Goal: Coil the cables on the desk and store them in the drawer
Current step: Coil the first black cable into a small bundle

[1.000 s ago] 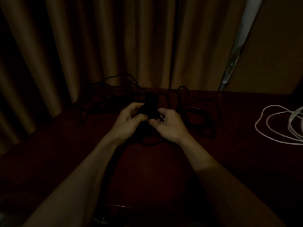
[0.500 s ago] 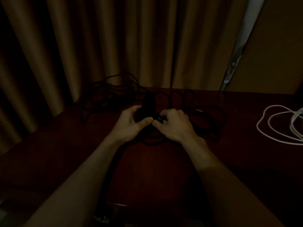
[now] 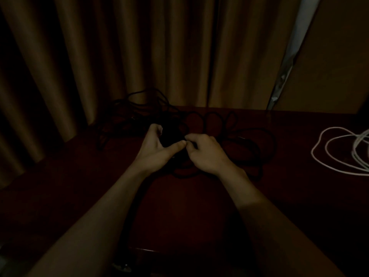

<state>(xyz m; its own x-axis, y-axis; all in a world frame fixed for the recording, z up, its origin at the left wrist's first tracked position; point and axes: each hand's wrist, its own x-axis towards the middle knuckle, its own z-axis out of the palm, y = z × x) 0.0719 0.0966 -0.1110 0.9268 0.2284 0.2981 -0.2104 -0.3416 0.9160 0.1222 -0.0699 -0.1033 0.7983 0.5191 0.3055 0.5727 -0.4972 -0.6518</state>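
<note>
The scene is very dark. A tangle of black cable (image 3: 235,134) spreads over the far middle of the dark red desk (image 3: 189,212). My left hand (image 3: 157,150) curls round a black bundle of that cable (image 3: 171,134), thumb pointing right. My right hand (image 3: 205,152) sits right beside it, fingers curled, pinching a strand of the black cable near the left thumb tip. More black loops (image 3: 143,104) pile up behind the left hand against the curtain. A white cable (image 3: 339,150) lies in loose loops at the desk's right edge. No drawer is visible.
Tan curtains (image 3: 123,56) hang directly behind the desk. A brown wall panel (image 3: 335,66) stands at the back right. A black cable (image 3: 127,226) runs down along my left forearm to the desk's near edge.
Both hands shifted slightly forward and closer together on the black bundle; the right fingers now pinch beside the left thumb. The loops to the right lie a little flatter.
</note>
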